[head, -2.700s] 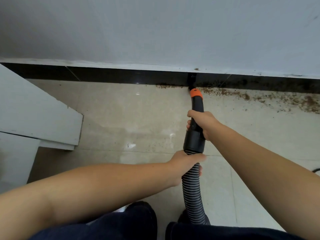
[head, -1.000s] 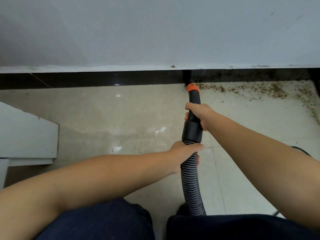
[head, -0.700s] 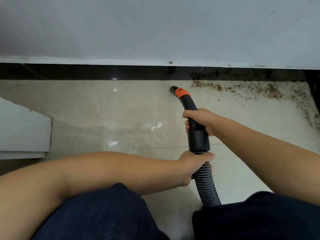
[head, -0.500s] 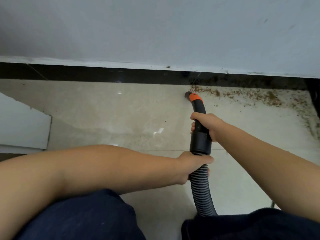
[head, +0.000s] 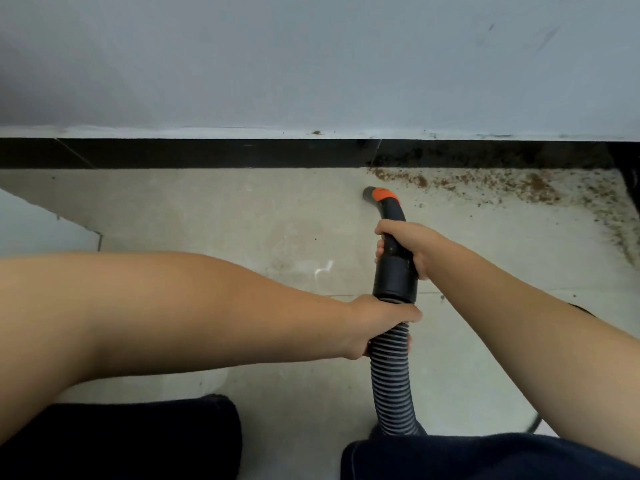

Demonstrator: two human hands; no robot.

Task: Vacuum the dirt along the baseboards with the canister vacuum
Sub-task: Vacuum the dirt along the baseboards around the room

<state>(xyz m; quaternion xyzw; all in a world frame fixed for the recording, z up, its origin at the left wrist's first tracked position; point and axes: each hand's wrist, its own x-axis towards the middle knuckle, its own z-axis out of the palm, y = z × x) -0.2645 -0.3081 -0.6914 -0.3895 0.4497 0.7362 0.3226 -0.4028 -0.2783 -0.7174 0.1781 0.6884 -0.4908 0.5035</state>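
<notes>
At the far left edge of the floor (head: 214, 216) a pale grey panel (head: 38, 226) comes into the view; what it belongs to I cannot tell. The floor is of light beige tiles, and along its far edge runs the black baseboard (head: 207, 153), under a grey wall (head: 311, 64).

The left hand (head: 377, 323) comes from the left over the near part of the floor. Its fingers are curled around the ribbed grey hose (head: 393, 382), just under the black cuff (head: 394, 278), so it grasps the hose firmly. The hose goes down toward the near edge and disappears behind the dark trousers (head: 485, 459) of the person.

Above the cuff, the right hand (head: 405, 240) is clenched around the curved black handle tube (head: 391, 216). The tube bends to the left and ends in an orange collar (head: 382, 194) with a grey nozzle opening (head: 369, 194). The opening is near the baseboard but not touching it, just beside the left end of the dirt.

The brown dirt (head: 485, 183) lies in a band along the foot of the baseboard, from the nozzle to the far right corner of the floor, where it turns and continues down the right edge. A thin dark cable (head: 533, 426) is partly visible at the near right.
</notes>
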